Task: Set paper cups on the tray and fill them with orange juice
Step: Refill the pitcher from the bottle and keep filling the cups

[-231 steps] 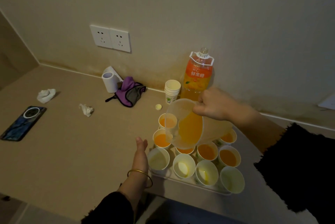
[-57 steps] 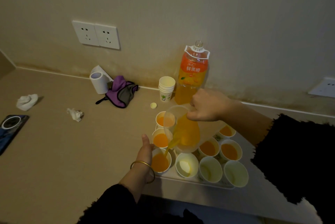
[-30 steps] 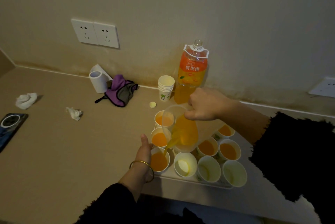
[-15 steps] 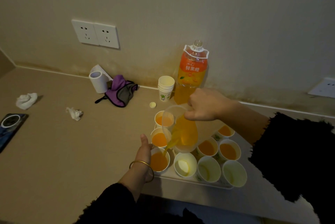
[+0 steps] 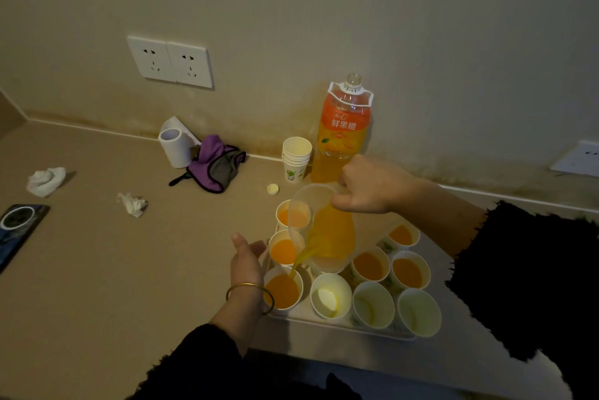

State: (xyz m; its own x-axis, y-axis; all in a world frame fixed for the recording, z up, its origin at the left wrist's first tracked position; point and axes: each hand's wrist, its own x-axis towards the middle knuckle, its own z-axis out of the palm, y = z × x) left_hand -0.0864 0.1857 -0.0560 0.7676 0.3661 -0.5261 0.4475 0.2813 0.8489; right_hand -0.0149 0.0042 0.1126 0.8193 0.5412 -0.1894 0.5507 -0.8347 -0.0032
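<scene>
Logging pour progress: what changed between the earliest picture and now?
The right hand tipped the pitcher lower; the front-left cup, empty then, is now filled, the stream running in. The left hand moved in beside that cup. The other three front cups stay unfilled; the bottle is unmoved.

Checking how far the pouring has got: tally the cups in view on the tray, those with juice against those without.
Cups with juice: 6
Cups without juice: 3
Total: 9 in view on the tray; the pitcher may hide more.
</scene>
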